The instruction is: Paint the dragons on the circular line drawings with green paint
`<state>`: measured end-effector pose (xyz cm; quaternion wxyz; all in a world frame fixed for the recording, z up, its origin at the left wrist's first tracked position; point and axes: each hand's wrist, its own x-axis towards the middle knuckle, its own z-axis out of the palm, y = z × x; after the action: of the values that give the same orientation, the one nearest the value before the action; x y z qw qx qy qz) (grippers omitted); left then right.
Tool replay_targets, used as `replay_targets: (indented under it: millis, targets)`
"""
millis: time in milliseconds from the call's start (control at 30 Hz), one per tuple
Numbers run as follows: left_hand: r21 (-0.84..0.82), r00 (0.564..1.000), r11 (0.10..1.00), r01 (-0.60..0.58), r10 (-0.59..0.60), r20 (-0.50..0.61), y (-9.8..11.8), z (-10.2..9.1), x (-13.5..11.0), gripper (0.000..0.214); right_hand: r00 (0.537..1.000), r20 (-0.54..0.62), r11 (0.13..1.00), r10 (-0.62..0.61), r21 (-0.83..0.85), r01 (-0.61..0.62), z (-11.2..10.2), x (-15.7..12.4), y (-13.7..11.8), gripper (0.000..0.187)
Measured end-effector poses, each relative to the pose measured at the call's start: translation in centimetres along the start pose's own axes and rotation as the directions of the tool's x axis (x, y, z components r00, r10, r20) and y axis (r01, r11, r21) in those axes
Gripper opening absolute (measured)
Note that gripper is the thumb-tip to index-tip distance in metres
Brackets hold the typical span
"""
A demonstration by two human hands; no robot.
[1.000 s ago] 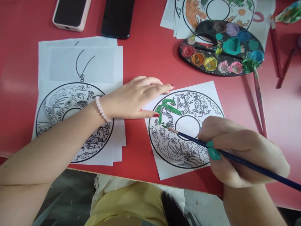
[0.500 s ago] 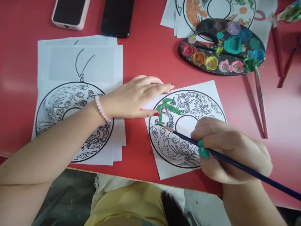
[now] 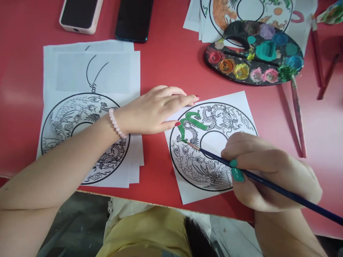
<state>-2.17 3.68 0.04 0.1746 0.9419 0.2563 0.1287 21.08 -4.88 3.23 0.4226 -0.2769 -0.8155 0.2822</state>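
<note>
My right hand (image 3: 270, 171) grips a dark blue paintbrush (image 3: 214, 157), thumb and finger pinched round its handle. The brush tip touches the printed sheet (image 3: 187, 194) at the foot of a dragon (image 3: 197, 123) that is partly painted green. A ring-shaped outline of a dragon and a phoenix fills this sheet, and my right hand covers its lower right. My left hand (image 3: 155, 109) lies flat with fingers stretched out, its thumb and fingertips on the sheet's upper left edge. A pink bead bracelet (image 3: 116, 123) circles the left wrist.
Under my left forearm lies a stack of printed sheets (image 3: 66, 67). Two phones (image 3: 80, 14) rest at the top. A paint palette (image 3: 230, 76) sits on other coloured sheets at upper right, with a brush (image 3: 298, 117) leaning on it. More brushes (image 3: 317, 53) lie at the right.
My right hand and the paintbrush have shifted slightly to the right, the tip moving along the dragon's foot, where a bit more green shows. My left hand stays almost still.
</note>
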Motion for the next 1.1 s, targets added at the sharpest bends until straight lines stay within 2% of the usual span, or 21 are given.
replay_targets:
  millis: [233, 433, 667, 933, 1100]
  targets:
    - [-0.009, 1.0, 1.0, -0.008, 0.008, -0.003, -0.15, 0.11, -0.03, 0.062, 1.0, -0.011, 0.997, -0.023, -0.08, 0.022, 0.17, -0.13, 0.11, 0.025]
    - [-0.009, 1.0, 1.0, -0.004, 0.004, -0.007, -0.12, 0.12, -0.02, 0.061, 0.999, 0.0, 0.996, -0.052, -0.069, 0.052, 0.38, -0.19, 0.15, 0.025]
    - [-0.012, 1.0, 1.0, -0.016, 0.016, -0.013, -0.13, 0.13, 0.0, 0.063, 0.999, 0.051, 0.998, -0.011, -0.061, 0.014, 0.18, -0.36, -0.03, 0.024]
    - [0.003, 1.0, 1.0, -0.015, 0.015, -0.011, -0.19, 0.19, -0.04, 0.063, 0.998, -0.012, 0.994, -0.063, -0.085, 0.062, 0.32, -0.18, 0.15, 0.025]
    - [0.01, 1.0, 1.0, -0.011, 0.011, -0.006, -0.25, 0.25, -0.06, 0.067, 0.999, 0.031, 0.995, -0.02, -0.1, 0.023, 0.14, -0.32, -0.1, 0.024]
